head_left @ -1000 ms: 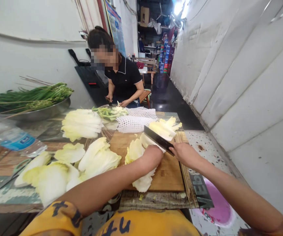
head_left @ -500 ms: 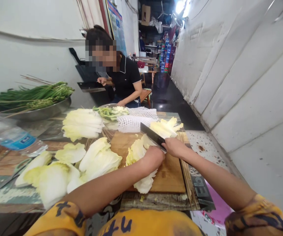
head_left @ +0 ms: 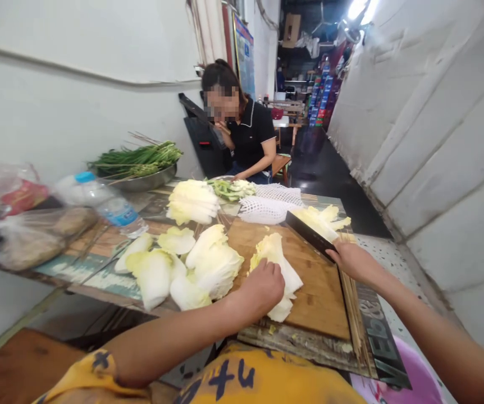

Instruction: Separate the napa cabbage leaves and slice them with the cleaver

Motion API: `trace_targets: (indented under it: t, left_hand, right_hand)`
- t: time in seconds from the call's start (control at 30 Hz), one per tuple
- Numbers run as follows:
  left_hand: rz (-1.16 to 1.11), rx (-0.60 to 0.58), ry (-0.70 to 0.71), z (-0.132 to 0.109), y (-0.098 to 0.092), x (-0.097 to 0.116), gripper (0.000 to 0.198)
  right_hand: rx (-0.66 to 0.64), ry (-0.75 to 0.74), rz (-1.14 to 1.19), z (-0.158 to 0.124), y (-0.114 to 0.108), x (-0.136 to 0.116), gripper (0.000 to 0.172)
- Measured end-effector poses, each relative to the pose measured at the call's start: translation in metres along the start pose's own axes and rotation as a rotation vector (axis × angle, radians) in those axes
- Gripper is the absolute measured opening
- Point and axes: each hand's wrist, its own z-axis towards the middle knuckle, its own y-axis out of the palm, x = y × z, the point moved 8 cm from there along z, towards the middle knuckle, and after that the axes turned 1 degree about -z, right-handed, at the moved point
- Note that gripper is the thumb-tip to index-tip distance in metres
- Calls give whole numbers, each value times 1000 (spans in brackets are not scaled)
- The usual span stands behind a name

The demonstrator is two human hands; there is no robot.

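Note:
My right hand (head_left: 354, 261) grips the handle of a dark-bladed cleaver (head_left: 310, 233). The blade lies over the far right part of the wooden cutting board (head_left: 315, 297), beside a heap of pale yellow cut cabbage (head_left: 324, 216). On the board, my left hand (head_left: 267, 289) is closed with curled fingers on a napa cabbage leaf (head_left: 290, 275), whose ends show around the hand. Its fingertips are partly hidden. To the left of the board lie several loose cabbage leaves (head_left: 153, 278) and a larger cabbage piece (head_left: 214, 261).
Behind are stacked cabbage pieces (head_left: 193, 202), white foam netting (head_left: 267, 209) and a metal bowl of skewered greens (head_left: 141, 180). A water bottle (head_left: 118, 210) and plastic bags (head_left: 44, 233) stand left. Bamboo sticks (head_left: 354, 314) line the board's right edge. A co-worker (head_left: 252, 126) sits across the table.
The cleaver has moved away from the leaf toward the right, and my hands are now farther apart. The view has swung left. The co-worker's raised hand has come up near the face.

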Motion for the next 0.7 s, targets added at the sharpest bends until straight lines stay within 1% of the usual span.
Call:
trace_targets:
  t: [0.07,0.1,0.17,0.2,0.23,0.27,0.3,0.33,0.37,0.4,0.47,0.5,0.57,0.63,0.7]
  left_hand:
    - [-15,14,-36,-7,2,-5,29]
    - [-27,46,-34,-12,-2,-9,33]
    - [-86,168,-68,-32,-18,-23,40]
    - [-124,249,-121,-48,-27,-33,42]
    - [-159,333,-229,-67,-35,-46,42]
    - [-176,387,-383,-90,-38,-61,40]
    - [-170,413,-525,-115,-36,-72,42]
    - [-157,383,-656,-137,-29,-79,52]
    - [-129,363,-764,-159,-21,-82,64]
    - [-118,323,-831,-175,-10,-80,74]
    - [-112,289,-931,-198,13,-72,80]
    - [-120,280,-954,-202,24,-66,80]
    - [-125,297,-981,-202,40,-57,75]
    - [-106,347,-997,-195,46,-55,68]
    - [-93,383,-979,-187,46,-59,59]
  right_hand:
    - [6,-12,-16,-2,0,-2,32]
    - [8,-17,-23,-2,-1,-3,31]
    - [5,-27,-39,-3,-1,-3,31]
    - [3,-28,-48,-3,0,-2,31]
    - [-1,-29,-57,-2,0,-2,31]
    - [-4,-29,-65,-2,1,-1,31]
    - [-8,-31,-72,-2,2,-1,31]
    - [-10,-35,-76,-2,2,-2,31]
    - [-13,-40,-79,-3,3,-3,31]
    - [-13,-43,-80,-3,4,-4,31]
    - [-5,-45,-90,-5,5,-5,32]
    - [2,-47,-98,-6,5,-6,32]
    - [16,-54,-119,-8,5,-7,33]
    - [21,-61,-140,-9,5,-9,33]
    - [16,-59,-142,-11,5,-9,32]
